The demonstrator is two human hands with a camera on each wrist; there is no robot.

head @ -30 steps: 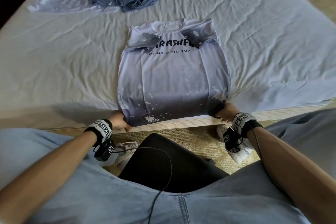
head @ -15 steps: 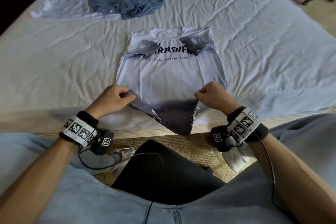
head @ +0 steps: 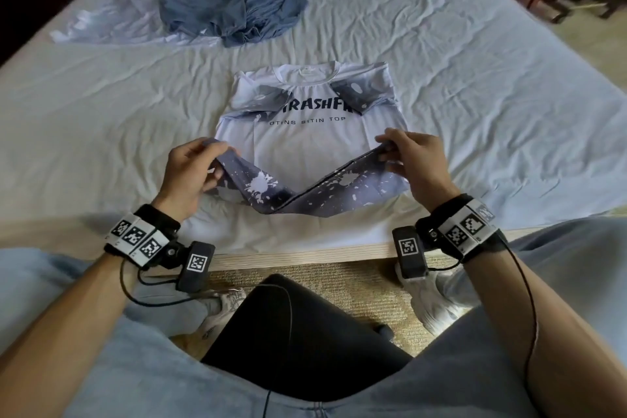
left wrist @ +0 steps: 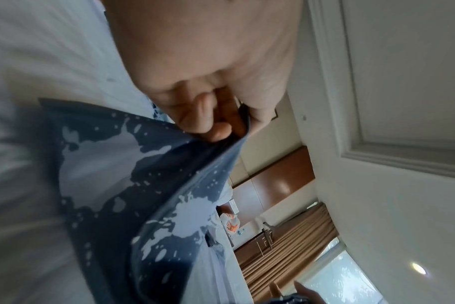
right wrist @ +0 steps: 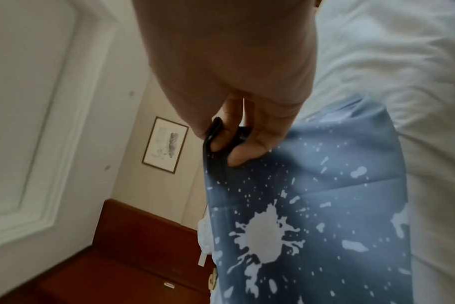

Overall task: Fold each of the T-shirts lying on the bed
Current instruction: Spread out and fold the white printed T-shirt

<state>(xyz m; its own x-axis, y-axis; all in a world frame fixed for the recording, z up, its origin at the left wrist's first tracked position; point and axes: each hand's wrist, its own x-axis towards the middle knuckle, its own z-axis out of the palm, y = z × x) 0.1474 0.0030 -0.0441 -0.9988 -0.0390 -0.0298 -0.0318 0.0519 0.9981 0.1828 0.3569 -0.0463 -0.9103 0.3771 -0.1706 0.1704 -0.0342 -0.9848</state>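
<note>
- One printed shirt mid-bed, hem lifted; blue heap beyond, count unclear.
- Left hand pinching hem's left corner.
- Right hand pinching right corner.

the printed t-shirt lies flat on the bed near its front edge; behind it, to the left, a crumpled shirt pile rests on the bed.
</note>
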